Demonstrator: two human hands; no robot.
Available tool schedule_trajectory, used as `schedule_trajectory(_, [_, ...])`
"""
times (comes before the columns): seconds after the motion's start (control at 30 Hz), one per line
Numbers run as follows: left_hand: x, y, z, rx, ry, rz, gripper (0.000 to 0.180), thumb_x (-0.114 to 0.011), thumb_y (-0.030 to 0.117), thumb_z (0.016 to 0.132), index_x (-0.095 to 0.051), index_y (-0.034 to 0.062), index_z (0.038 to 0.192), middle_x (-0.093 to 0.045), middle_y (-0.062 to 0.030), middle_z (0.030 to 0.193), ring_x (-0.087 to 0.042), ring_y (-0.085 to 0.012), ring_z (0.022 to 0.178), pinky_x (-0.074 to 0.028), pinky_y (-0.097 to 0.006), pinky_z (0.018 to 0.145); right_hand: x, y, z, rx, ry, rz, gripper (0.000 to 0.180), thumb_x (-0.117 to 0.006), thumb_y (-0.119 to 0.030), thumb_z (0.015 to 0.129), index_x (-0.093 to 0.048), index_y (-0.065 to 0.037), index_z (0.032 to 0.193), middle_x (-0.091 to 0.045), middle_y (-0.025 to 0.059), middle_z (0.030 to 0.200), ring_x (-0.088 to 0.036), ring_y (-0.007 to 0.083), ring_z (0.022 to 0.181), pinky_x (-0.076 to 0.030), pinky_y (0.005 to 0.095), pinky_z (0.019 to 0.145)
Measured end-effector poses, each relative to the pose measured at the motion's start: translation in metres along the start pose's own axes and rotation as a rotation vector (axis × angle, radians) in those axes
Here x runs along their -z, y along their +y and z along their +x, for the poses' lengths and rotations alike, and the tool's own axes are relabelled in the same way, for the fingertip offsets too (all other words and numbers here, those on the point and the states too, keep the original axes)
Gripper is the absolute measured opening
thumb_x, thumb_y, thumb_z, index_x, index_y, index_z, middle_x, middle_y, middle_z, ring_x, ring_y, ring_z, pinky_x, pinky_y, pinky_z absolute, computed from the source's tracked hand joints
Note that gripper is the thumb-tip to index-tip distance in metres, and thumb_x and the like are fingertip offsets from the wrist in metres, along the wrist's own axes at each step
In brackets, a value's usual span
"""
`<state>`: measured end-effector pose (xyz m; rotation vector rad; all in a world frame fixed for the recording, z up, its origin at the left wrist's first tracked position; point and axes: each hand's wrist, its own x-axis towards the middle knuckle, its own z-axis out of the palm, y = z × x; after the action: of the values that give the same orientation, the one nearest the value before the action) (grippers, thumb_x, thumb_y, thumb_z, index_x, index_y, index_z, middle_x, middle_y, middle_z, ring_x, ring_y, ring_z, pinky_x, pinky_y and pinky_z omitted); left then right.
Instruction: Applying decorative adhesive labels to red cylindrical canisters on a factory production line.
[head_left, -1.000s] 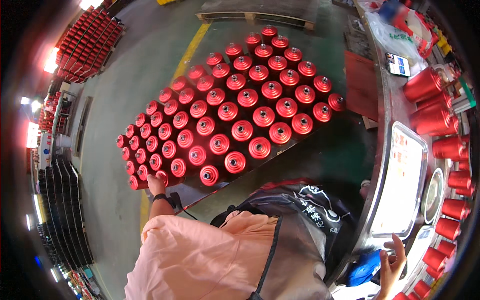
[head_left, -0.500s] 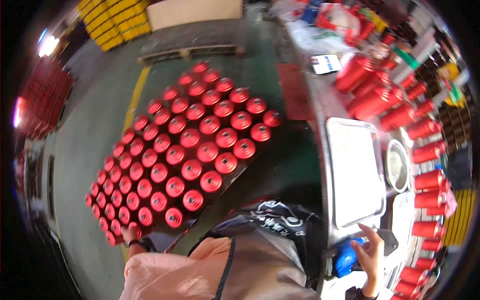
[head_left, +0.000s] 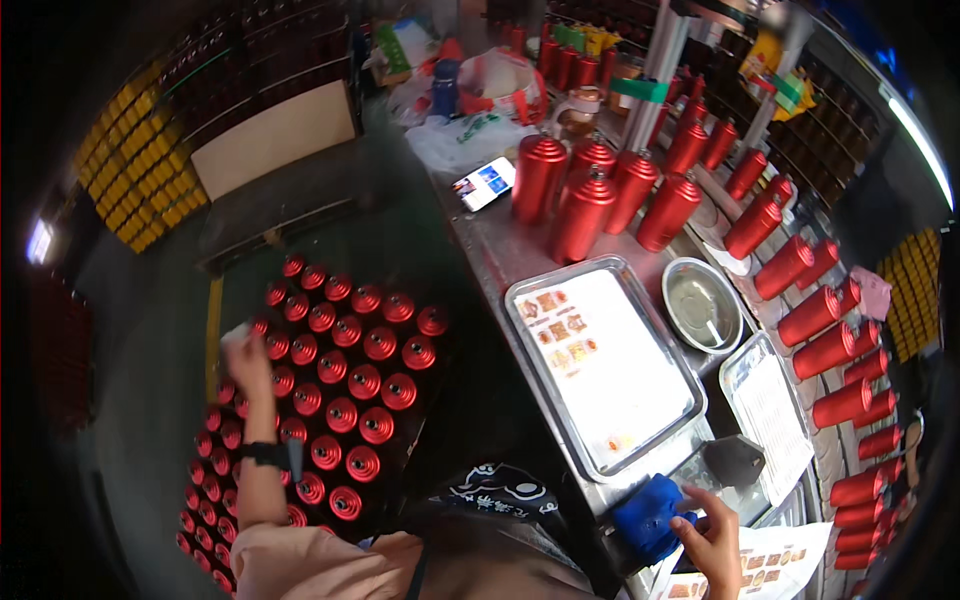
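Observation:
Many red metal canisters with stepped round tops (head_left: 341, 414) stand upright in close rows on my left. My left hand (head_left: 247, 362) reaches over the far-left edge of these rows. Motion smears its fingers, so whether it holds a canister cannot be made out. On the right, my right hand (head_left: 712, 540) hovers at a crumpled blue cloth (head_left: 650, 518) on the bench, thumb and forefinger apart, fingertips close to the cloth's edge. Nothing shows between those fingers. Beside the cloth lies a dark grey flat piece (head_left: 735, 461).
A metal-rimmed tray (head_left: 640, 360) with small stickers on white sheets fills the bench middle. Next to it are a metal bowl (head_left: 703, 305), a smaller tray (head_left: 765, 400), a phone (head_left: 484, 184) and standing red canisters (head_left: 583, 215). More canisters lie along the bench's right side (head_left: 842, 404).
My view has swung toward the bench. My left hand has gone from the near-left corner of the canister rows to farther along their left side. My right hand stays by the blue cloth.

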<state>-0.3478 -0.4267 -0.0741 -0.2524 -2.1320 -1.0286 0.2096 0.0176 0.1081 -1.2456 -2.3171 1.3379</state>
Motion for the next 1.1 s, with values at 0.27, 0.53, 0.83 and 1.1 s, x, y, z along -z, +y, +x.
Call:
schedule_trajectory(0.27, [-0.203, 0.373, -0.030, -0.429, -0.643, -0.585, 0.078, -0.084, 0.021, 0.075, -0.042, -0.0011, 0.138, -0.054, -0.0210, 0.133, -0.056, -0.0299, 0.121, -0.044, -0.041, 0.105, 0.007, 0.110, -0.054, -0.024, 0.266, 0.194, 0.047, -0.070, -0.009, 0.089, -0.058, -0.010, 0.135, -0.067, 0.0059, 0.106, -0.041, 0.0017, 0.048, -0.033, 0.0190, 0.041])
schedule_trajectory(0.53, [-0.318, 0.478, -0.041, -0.340, -0.460, -0.370, 0.080, -0.091, 0.034, 0.064, -0.046, -0.0020, 0.120, -0.052, -0.0220, 0.119, -0.051, -0.0391, 0.114, -0.043, -0.047, 0.098, 0.015, 0.095, -0.069, -0.248, 0.344, 0.255, 0.044, -0.066, -0.007, 0.092, -0.057, -0.010, 0.135, -0.066, 0.0070, 0.106, -0.054, 0.0059, 0.050, -0.041, 0.0202, 0.042])
schedule_trajectory(0.83, [-0.325, 0.460, -0.023, -0.494, -0.405, -0.636, 0.071, -0.089, 0.025, 0.066, -0.047, 0.0003, 0.117, -0.052, -0.0182, 0.112, -0.052, -0.0353, 0.109, -0.043, -0.044, 0.097, 0.016, 0.088, -0.059, -0.214, 0.316, 0.138, 0.044, -0.067, -0.006, 0.091, -0.058, -0.009, 0.134, -0.068, 0.0068, 0.102, -0.052, 0.0053, 0.050, -0.041, 0.0205, 0.043])
schedule_trajectory(1.1, [-0.167, 0.524, -0.035, -0.323, -0.946, -1.231, 0.071, -0.088, 0.018, 0.071, -0.045, 0.0041, 0.126, -0.054, -0.0072, 0.116, -0.054, -0.0164, 0.109, -0.046, -0.034, 0.097, 0.005, 0.036, -0.041, -0.250, 0.365, 0.206, 0.054, -0.066, -0.008, 0.094, -0.048, -0.012, 0.144, -0.068, 0.0067, 0.107, -0.052, 0.0037, 0.055, -0.042, 0.0194, 0.046])
